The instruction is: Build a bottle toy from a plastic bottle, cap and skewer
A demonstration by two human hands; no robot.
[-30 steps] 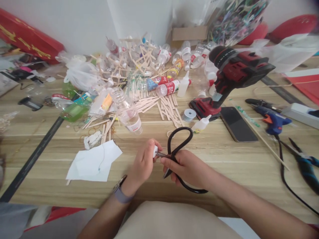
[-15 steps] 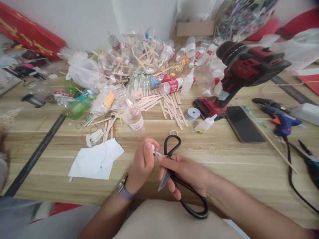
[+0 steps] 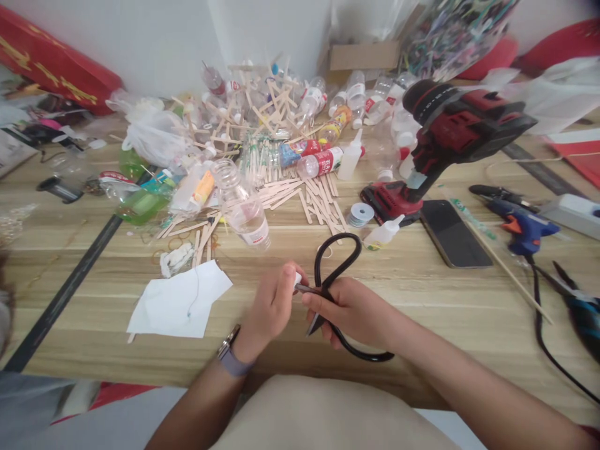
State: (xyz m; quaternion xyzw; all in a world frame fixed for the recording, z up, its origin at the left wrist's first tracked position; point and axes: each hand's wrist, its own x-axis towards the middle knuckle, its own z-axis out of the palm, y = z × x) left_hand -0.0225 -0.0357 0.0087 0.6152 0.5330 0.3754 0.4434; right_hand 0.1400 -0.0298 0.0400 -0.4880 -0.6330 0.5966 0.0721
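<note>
My left hand (image 3: 274, 303), with a watch on its wrist, is closed on a small white cap (image 3: 297, 279) between thumb and fingers. My right hand (image 3: 349, 309) grips the opened black-handled scissors (image 3: 338, 270) around the pivot and blades. One blade tip points at the cap and appears to touch it; the other blade points down toward the table edge. Both hands are close together above the front of the table. White paper (image 3: 175, 303) with a thin thread on it lies left of my left hand. A clear bottle (image 3: 248, 222) stands beyond the hands.
Wooden sticks (image 3: 323, 203), bottles and plastic bags are heaped across the back. On the right are a red and black drill (image 3: 469, 125), a phone (image 3: 454, 234), a glue gun (image 3: 520, 225) and pliers (image 3: 581, 312). A thread spool (image 3: 360, 214) sits beside a small glue bottle (image 3: 384, 232).
The scissors have turned in my right hand, their upper loop swinging up and right and the lower one rising. A blade tip now reaches the white cap. The view has shifted slightly.
</note>
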